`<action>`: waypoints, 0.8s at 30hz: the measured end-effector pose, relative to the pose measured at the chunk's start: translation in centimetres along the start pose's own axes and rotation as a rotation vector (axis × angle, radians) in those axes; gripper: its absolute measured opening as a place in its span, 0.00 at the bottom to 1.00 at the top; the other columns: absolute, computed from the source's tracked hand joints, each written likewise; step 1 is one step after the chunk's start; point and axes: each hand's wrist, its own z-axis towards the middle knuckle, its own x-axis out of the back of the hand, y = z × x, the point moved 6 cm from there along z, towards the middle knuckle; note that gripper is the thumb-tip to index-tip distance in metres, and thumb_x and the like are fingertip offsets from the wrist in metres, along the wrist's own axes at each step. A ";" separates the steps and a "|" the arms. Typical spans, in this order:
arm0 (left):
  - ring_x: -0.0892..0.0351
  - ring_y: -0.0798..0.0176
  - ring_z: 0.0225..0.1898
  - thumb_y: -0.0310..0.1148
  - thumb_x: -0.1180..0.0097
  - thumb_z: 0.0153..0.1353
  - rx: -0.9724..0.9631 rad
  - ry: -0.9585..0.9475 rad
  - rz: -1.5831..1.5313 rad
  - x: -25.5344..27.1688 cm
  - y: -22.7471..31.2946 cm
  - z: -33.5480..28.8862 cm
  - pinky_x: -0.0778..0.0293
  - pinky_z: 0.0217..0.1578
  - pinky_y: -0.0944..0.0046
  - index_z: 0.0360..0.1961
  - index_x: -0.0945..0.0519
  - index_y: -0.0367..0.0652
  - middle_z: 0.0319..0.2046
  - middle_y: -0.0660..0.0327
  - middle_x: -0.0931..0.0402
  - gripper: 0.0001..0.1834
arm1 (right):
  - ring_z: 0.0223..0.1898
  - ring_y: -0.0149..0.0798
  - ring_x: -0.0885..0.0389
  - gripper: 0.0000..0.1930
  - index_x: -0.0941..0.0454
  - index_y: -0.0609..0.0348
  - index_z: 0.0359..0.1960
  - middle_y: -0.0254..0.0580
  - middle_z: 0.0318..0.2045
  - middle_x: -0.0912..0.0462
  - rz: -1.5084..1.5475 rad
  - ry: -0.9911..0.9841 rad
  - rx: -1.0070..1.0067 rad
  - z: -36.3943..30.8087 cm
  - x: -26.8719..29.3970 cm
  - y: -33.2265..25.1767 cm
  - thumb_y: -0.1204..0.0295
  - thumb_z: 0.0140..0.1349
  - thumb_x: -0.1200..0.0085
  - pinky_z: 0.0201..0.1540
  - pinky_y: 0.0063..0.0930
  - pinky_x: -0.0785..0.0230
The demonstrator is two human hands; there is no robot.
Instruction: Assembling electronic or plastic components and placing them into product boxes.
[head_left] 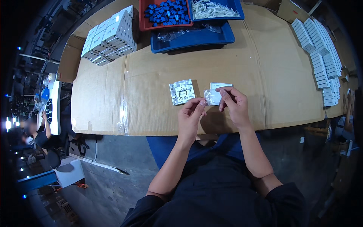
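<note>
A small clear plastic bag point(213, 97) is stretched between my two hands, above the table's near part. My left hand point(191, 115) pinches its left side with thumb and forefinger. At the bag's upper right, the closed fingertips of my right hand point(237, 108) grip its edge; the bag's contents are too small to make out. Just beyond my left hand lies an opened square white plastic box point(181, 92) with a dark ring and clips inside. A flat white cover point(221, 85) sits behind the bag, partly hidden by it and my right hand.
Cardboard covers the table point(159, 117). At the back are a red bin point(166, 27) of blue parts, a blue bin point(215, 19) of white pieces and a blue tray point(193, 41) holding clear bags. White boxes point(109, 38) stand stacked left; white pieces point(321, 56) line the right.
</note>
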 end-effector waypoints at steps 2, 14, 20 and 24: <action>0.26 0.75 0.35 0.31 0.38 0.73 0.013 -0.006 -0.011 0.0 -0.3 0.1 0.28 0.38 0.73 0.49 0.15 0.35 0.39 0.65 0.18 0.10 | 0.24 0.24 0.23 0.13 0.15 0.65 0.49 0.31 0.23 0.20 -0.050 0.004 -0.013 -0.1 0.3 0.5 0.66 0.77 0.44 0.29 0.21 0.29; 0.25 0.76 0.34 0.29 0.40 0.74 -0.137 0.249 0.328 1.9 1.3 -0.7 0.31 0.29 0.74 0.43 0.20 0.37 0.34 0.65 0.20 0.06 | 0.34 0.24 0.22 0.16 0.17 0.62 0.51 0.36 0.45 0.19 -0.378 0.086 0.235 -0.3 -0.6 -1.6 0.68 0.65 0.30 0.35 0.21 0.28; 0.21 0.62 0.33 0.20 0.37 0.66 -0.574 0.205 0.774 -0.4 4.0 -1.4 0.24 0.36 0.62 0.44 0.20 0.36 0.35 0.58 0.19 0.07 | 0.41 0.30 0.18 0.18 0.19 0.63 0.53 0.38 0.45 0.18 -0.351 -0.058 0.312 -1.6 -4.6 -1.7 0.71 0.64 0.30 0.41 0.24 0.22; 0.19 0.55 0.38 0.14 0.40 0.62 -0.593 0.162 0.755 -0.9 4.3 -1.5 0.24 0.39 0.59 0.44 0.20 0.36 0.38 0.55 0.21 0.11 | 0.47 0.31 0.16 0.17 0.18 0.64 0.52 0.39 0.45 0.17 -0.236 -0.046 0.208 -1.7 -5.3 -1.1 0.71 0.65 0.30 0.46 0.27 0.19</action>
